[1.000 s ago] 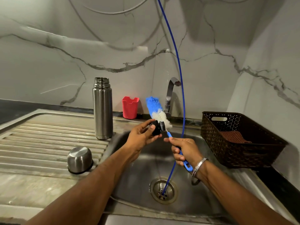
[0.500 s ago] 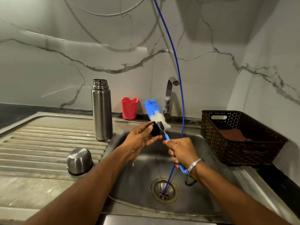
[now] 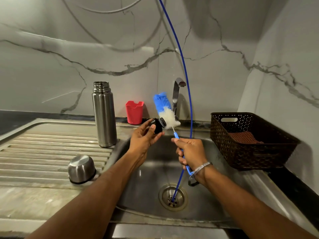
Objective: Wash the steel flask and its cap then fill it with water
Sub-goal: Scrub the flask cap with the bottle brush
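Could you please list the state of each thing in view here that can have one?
steel flask: upright on the drainboard, mouth open, uncapped.
steel cup lid: upside down on the drainboard.
black stopper: held in the left hand, brush bristles against it.
bottle brush: held by its handle in the right hand.
tap: no water visibly running.
brown basket: holds a folded cloth.
sink: drain unplugged, blue hose in it.

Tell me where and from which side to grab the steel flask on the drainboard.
Grip the steel flask around the middle of its smooth body, coming in level from the front or its right side. It stands upright and open-topped on the drainboard, so a sideways wrap should hold better than pinching the narrow threaded neck, and probably won't tip it.
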